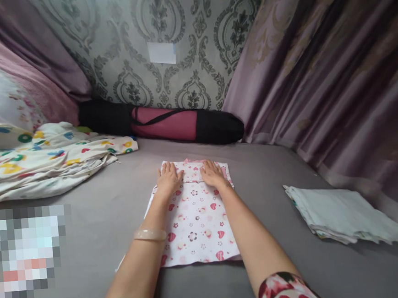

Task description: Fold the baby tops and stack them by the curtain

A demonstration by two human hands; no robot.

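Note:
A white cloth [198, 222] printed with red hearts and small flowers lies flat on the grey sheet in front of me. Its far end is folded over into a band that runs across the top. My left hand [168, 178] rests palm down on the left part of that band, fingers stretched out. On the band's right part lies my right hand [214, 173], also flat with its fingers apart. A bit of pink fabric shows at the cloth's far edge and right corner. Neither hand grips anything. A pale bangle [150, 235] circles my left wrist.
A folded pale cloth [348, 213] lies to the right. Rumpled colourful-patterned fabric [55, 155] is heaped at the left. A long black and pink bag [166, 124] lies along the wall. Purple curtains [303, 67] hang at the right. A blurred-out patch covers the lower left.

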